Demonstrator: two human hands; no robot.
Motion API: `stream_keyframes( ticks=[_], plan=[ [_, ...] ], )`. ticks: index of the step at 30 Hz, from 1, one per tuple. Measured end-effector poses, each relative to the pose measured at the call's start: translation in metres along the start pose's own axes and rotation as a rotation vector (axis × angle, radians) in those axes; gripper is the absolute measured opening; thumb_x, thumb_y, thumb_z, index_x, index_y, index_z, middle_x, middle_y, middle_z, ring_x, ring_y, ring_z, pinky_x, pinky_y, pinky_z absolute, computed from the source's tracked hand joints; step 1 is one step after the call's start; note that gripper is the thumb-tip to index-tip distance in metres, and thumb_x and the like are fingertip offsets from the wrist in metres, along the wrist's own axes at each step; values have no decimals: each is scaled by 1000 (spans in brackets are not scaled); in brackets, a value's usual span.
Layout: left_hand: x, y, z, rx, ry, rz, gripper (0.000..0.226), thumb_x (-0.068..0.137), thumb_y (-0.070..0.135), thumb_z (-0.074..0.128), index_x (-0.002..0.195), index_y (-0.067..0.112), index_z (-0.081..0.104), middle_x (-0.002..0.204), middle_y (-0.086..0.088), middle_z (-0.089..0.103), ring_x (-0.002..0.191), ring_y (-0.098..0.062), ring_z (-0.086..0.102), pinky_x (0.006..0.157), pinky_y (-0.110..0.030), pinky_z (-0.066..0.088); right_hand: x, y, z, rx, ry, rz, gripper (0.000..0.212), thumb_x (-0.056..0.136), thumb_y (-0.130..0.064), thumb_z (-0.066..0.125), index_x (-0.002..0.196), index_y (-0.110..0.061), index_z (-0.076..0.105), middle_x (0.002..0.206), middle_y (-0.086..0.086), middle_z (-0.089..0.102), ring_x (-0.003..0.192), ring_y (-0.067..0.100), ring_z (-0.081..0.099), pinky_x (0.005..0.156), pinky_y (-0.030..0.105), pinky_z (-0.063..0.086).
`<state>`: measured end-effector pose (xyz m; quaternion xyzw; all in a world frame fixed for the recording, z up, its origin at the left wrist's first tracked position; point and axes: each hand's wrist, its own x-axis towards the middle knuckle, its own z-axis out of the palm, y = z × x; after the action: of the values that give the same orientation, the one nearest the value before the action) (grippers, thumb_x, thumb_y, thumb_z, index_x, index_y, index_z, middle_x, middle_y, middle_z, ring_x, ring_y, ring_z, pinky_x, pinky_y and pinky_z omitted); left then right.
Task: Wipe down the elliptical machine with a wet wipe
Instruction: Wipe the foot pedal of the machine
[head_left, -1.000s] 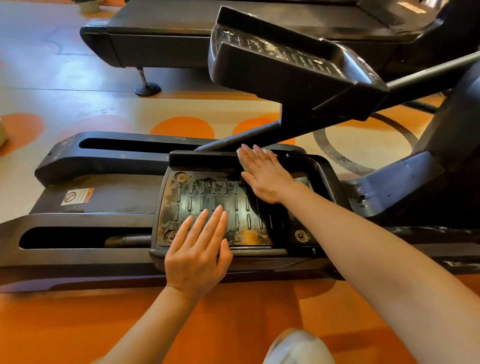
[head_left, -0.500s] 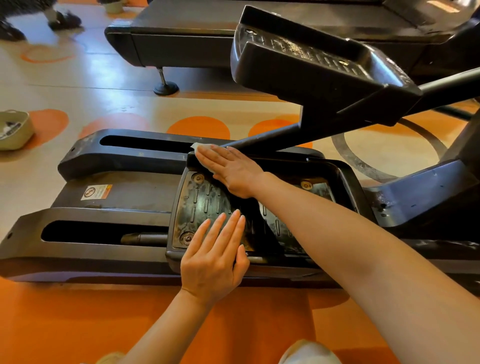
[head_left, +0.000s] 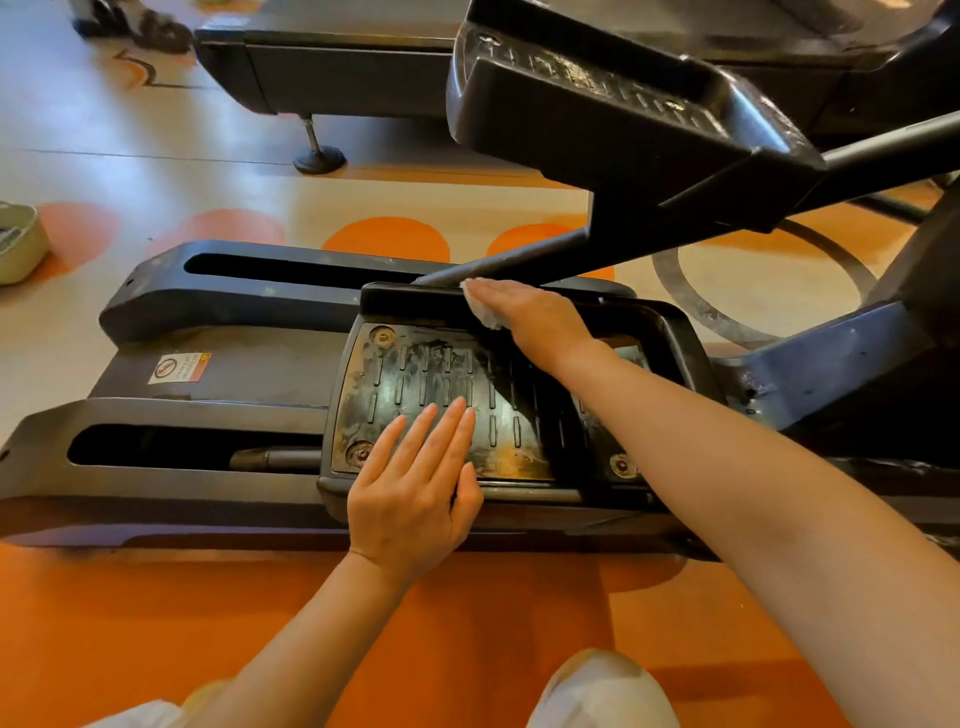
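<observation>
My right hand (head_left: 535, 317) pressed the wet wipe (head_left: 480, 307) flat-fingered against the pedal's (head_left: 441, 395) far rim; my left hand (head_left: 413, 499) lay flat, fingers straight, on its near edge.

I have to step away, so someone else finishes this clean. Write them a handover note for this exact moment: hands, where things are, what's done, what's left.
Right hand: flat, fingers straight, pressing the wet wipe onto the far raised rim of the near pedal.
Left hand: flat and empty, resting on the pedal's near edge, steadying it.
Done: cannot say for sure; the ribbed pedal surface looks streaky and has brownish grime near the front edge.
Left: finish the rim, go over the pedal surface, then the raised pedal and the frame rails.
</observation>
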<state>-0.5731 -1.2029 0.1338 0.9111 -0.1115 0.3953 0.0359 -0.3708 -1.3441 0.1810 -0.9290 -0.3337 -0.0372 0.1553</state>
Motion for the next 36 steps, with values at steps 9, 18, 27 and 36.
stream_keyframes(
  ticks=[9, 18, 27, 36],
  plan=[
    [6, 4, -11, 20, -204, -71, 49, 105, 36, 32, 132, 9, 63, 137, -8, 60, 129, -25, 56, 109, -50, 41, -40, 34, -35, 2, -13, 143, 48, 93, -58, 50, 79, -15, 65, 90, 7, 67, 92, 30, 62, 101, 47, 44],
    [27, 14, -30, 15, -517, -134, 61, 100, 46, 29, 137, 6, 57, 138, -13, 58, 132, -28, 52, 111, -49, 39, -102, 49, -72, 96, -105, 206, 35, 102, -12, 43, 131, -17, 63, 112, 7, 70, 84, 16, 57, 72, 30, 43],
    [90, 66, -30, -84, -656, 12, 60, 99, 47, 31, 129, 6, 63, 121, -10, 70, 114, -27, 65, 99, -42, 47, -154, 46, -112, 59, -171, 262, 34, 101, -15, 45, 126, -25, 66, 111, 8, 70, 93, 29, 63, 81, 45, 52],
    [137, 105, -10, -179, -741, 218, 50, 104, 48, 29, 127, 14, 58, 122, -2, 67, 115, -22, 61, 95, -34, 43, -202, 40, -132, 147, -11, 481, 34, 99, -16, 46, 123, -27, 67, 111, 5, 71, 96, 27, 63, 81, 47, 52]
  ],
)
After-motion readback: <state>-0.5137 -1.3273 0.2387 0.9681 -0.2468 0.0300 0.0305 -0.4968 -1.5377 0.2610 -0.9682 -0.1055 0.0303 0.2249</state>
